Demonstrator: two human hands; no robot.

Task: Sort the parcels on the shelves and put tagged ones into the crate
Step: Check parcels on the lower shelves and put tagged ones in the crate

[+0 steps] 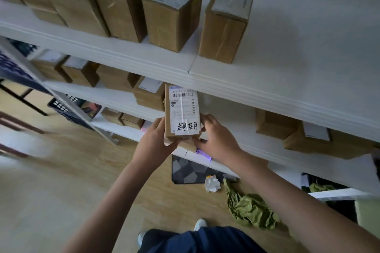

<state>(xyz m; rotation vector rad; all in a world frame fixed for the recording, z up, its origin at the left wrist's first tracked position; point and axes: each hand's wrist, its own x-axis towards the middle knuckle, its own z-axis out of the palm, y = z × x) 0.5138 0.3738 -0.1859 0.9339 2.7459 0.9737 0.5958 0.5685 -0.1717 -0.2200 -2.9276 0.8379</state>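
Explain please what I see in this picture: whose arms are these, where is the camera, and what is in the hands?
There is no machine here. A person wears a camera on the head, so the one picture looks forward and down at their own arms. The left hand and the right hand together hold a small cardboard parcel in front of white shelves. It carries a printed barcode label and a white handwritten tag. Other brown parcels stand on the shelves. On the wooden floor lie a green cloth and a crumpled paper. A dark crate shows at the left.
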